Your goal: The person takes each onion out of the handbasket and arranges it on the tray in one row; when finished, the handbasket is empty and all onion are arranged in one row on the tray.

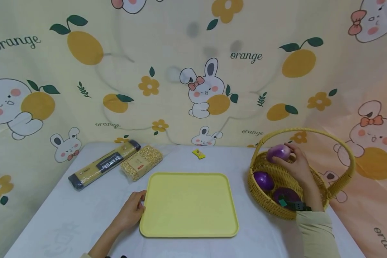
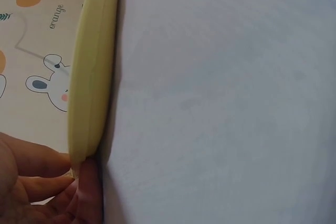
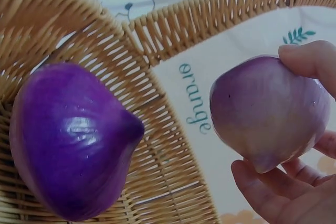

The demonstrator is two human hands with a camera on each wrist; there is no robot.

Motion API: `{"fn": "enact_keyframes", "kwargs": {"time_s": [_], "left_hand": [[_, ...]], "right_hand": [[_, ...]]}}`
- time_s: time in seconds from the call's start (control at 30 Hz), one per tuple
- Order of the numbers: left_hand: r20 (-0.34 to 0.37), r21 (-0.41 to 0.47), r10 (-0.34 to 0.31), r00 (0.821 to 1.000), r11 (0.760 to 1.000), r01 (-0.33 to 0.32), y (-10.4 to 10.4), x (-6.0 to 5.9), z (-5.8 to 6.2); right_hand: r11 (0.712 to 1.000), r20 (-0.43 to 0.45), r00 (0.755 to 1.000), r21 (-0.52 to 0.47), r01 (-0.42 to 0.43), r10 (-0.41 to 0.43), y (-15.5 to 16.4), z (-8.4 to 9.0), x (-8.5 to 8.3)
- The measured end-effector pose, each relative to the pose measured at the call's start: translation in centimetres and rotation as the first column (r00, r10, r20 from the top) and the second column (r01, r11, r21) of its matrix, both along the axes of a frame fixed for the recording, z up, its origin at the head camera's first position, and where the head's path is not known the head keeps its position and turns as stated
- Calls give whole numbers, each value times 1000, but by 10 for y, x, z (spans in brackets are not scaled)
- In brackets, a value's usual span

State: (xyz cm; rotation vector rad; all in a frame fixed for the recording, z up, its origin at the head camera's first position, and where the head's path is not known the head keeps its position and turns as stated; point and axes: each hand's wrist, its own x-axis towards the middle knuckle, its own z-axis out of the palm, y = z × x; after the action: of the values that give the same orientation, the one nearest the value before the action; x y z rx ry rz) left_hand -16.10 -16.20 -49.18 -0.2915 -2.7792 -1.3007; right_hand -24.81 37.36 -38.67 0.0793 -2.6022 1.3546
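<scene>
In the head view my right hand (image 1: 295, 165) holds a pale purple onion (image 1: 278, 153) above the back of a wicker basket (image 1: 256, 195). The right wrist view shows the thumb and fingers curled round that onion (image 3: 268, 114). A darker purple onion (image 1: 263, 180) lies inside the basket at the left. Another dark onion (image 1: 285, 195) sits at the basket's front, partly hidden by my wrist strap. My left hand (image 1: 132, 209) pinches the left rim of a yellow tray (image 1: 188, 204); in the left wrist view its fingers meet at the tray's edge (image 2: 92, 103).
A long pack of pasta (image 1: 104, 165) and a bag of yellow kernels (image 1: 142, 162) lie at the back left of the white table (image 1: 67, 222). Behind the tray is a small yellow packet (image 1: 199, 154). The basket's tall handle (image 1: 343, 150) arches beside my right hand. A printed curtain (image 1: 164, 46) stands behind.
</scene>
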Motion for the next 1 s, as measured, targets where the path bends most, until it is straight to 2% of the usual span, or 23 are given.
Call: {"fn": "enact_keyframes", "kwargs": {"time_s": [0.37, 0.5, 0.83, 1.0], "left_hand": [[22, -27, -2, 1000, 1000, 3, -1, 0, 2], [21, -24, -4, 1000, 1000, 4, -1, 0, 2], [3, -15, -11, 1000, 1000, 11, 0, 1, 2], [-1, -12, -12, 1000, 1000, 12, 0, 2, 2]], "right_hand": [[999, -25, 999, -36, -30, 29, -11, 11, 8], [999, -51, 998, -21, -48, 47, -15, 14, 14], [999, -49, 998, 9, -43, 43, -19, 15, 24], [996, -76, 993, 3, -93, 93, -26, 19, 31]]}}
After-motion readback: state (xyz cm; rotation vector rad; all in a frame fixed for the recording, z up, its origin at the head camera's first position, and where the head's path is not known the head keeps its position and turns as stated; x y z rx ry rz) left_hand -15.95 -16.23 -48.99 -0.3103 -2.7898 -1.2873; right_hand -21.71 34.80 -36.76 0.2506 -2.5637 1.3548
